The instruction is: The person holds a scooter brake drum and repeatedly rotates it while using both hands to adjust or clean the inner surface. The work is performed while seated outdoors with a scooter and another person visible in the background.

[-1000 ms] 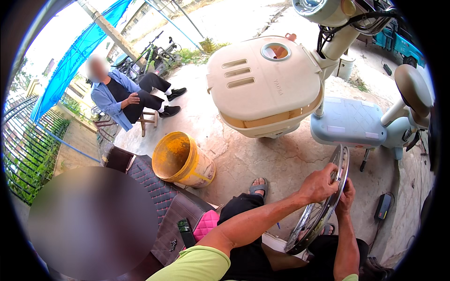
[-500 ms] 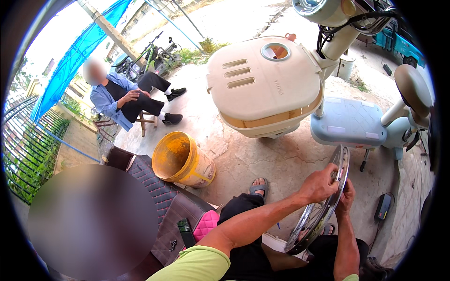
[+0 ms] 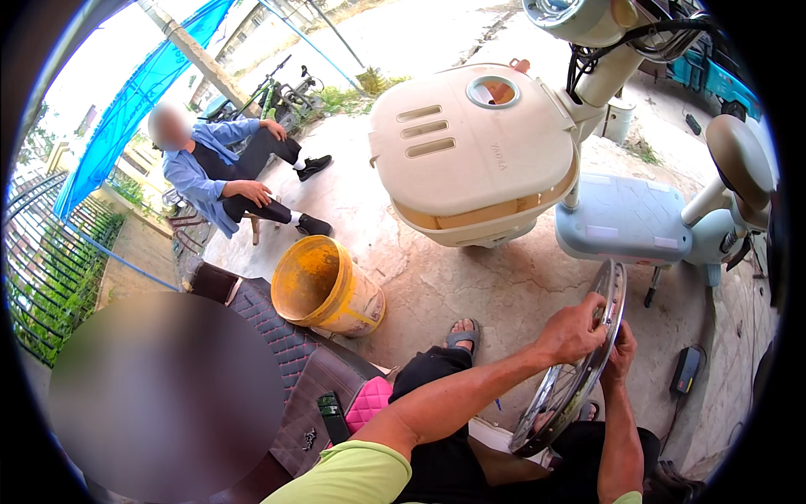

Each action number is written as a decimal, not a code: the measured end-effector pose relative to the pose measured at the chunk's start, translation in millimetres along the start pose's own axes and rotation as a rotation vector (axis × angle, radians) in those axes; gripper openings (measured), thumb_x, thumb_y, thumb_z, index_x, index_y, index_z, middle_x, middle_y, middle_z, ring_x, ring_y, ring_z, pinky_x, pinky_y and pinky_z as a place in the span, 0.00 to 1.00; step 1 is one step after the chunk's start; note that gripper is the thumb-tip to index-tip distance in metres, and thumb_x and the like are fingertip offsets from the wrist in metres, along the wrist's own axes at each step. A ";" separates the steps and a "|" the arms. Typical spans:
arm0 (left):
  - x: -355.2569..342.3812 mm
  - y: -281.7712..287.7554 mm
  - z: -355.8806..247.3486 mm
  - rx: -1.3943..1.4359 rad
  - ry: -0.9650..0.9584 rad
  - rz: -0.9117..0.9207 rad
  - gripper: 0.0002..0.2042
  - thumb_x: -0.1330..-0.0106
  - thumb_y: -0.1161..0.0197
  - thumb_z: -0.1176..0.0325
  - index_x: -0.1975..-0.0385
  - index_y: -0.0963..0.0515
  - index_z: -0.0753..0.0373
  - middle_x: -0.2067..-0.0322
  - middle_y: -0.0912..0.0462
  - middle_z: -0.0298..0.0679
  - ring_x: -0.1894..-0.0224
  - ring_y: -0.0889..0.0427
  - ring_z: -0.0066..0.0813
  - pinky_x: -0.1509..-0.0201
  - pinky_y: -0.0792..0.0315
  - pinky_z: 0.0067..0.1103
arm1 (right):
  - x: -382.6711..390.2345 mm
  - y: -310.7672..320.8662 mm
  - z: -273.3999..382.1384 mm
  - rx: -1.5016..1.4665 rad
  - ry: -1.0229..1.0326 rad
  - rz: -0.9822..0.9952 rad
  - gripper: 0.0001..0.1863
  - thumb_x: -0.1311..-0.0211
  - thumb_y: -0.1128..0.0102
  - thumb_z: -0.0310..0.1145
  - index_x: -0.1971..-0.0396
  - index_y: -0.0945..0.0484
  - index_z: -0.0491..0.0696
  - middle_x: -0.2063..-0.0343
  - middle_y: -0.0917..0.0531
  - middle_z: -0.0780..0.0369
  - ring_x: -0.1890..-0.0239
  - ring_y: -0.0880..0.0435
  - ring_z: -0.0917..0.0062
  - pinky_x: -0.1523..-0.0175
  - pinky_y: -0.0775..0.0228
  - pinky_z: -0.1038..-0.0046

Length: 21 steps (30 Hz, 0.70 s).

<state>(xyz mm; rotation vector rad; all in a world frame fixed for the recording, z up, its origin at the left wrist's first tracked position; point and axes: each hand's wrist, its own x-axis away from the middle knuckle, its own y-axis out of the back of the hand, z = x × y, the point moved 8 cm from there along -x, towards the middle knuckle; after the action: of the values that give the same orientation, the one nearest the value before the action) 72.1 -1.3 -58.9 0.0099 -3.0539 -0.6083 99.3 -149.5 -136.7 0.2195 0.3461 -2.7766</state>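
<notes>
A spoked metal wheel rim [image 3: 579, 405] stands tilted on edge between my knees, its lower part near my lap. My left hand [image 3: 573, 333] is closed at its upper inner side, fingers curled in by the spokes. On the outer right side, my right hand [image 3: 620, 353] grips the rim at about the same height; its fingers are partly hidden behind the metal. Whether either hand also pinches a small part cannot be made out.
A yellow bucket [image 3: 369, 311] stands left of my sandalled foot. Ahead is an electric scooter with a cream basket [image 3: 470, 160] and a grey-blue footboard [image 3: 625, 220]. A phone [image 3: 332, 417] lies on the quilted seat [image 3: 290, 424] at left. A black charger [image 3: 687, 371] lies right. Someone [image 3: 218, 168] sits far left.
The seated person has parted their hands and rested them on their knees, shifting a foot. My hands and the wheel rim hold almost the same position.
</notes>
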 end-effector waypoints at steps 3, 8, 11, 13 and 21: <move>1.1 1.5 -2.4 0.012 0.010 0.009 0.21 0.39 0.39 0.61 0.48 0.30 0.63 0.83 0.25 0.43 0.80 0.24 0.40 0.73 0.33 0.35 | 0.3 -0.8 -3.0 -0.050 -0.016 -0.008 0.12 0.33 0.36 0.32 0.56 0.23 0.41 0.60 0.17 0.63 0.59 0.19 0.80 0.52 0.27 0.77; 1.9 1.6 -4.3 0.013 0.003 0.015 0.22 0.39 0.39 0.61 0.48 0.30 0.63 0.83 0.25 0.43 0.80 0.24 0.39 0.73 0.33 0.35 | -1.4 -2.8 1.7 -0.108 0.010 -0.031 0.12 0.33 0.36 0.33 0.57 0.22 0.41 0.60 0.17 0.63 0.60 0.19 0.80 0.51 0.27 0.77; 1.0 0.4 -3.4 0.028 0.001 0.026 0.22 0.39 0.39 0.60 0.47 0.30 0.63 0.83 0.25 0.43 0.80 0.24 0.38 0.74 0.33 0.35 | -1.9 1.0 -1.3 -0.088 0.029 -0.005 0.13 0.33 0.36 0.33 0.55 0.23 0.42 0.60 0.17 0.62 0.60 0.19 0.80 0.50 0.27 0.76; 0.3 1.1 -3.1 0.021 0.002 0.028 0.22 0.39 0.39 0.60 0.48 0.30 0.63 0.82 0.24 0.43 0.80 0.24 0.38 0.74 0.33 0.34 | -0.3 2.5 -4.4 -0.056 0.004 0.004 0.15 0.34 0.35 0.33 0.53 0.24 0.42 0.60 0.17 0.62 0.59 0.18 0.80 0.50 0.27 0.76; 2.3 0.2 -4.9 0.082 -0.021 0.009 0.21 0.38 0.39 0.60 0.48 0.30 0.64 0.81 0.23 0.44 0.78 0.22 0.38 0.72 0.32 0.34 | 1.3 -5.4 5.0 -0.078 0.007 -0.014 0.19 0.35 0.33 0.38 0.52 0.26 0.42 0.60 0.17 0.62 0.59 0.18 0.80 0.51 0.27 0.76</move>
<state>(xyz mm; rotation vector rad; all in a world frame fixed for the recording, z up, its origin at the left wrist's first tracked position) 70.0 -2.9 -54.2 -0.0089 -3.0948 -0.4850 95.7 -146.3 -131.0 0.2080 0.4584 -2.7698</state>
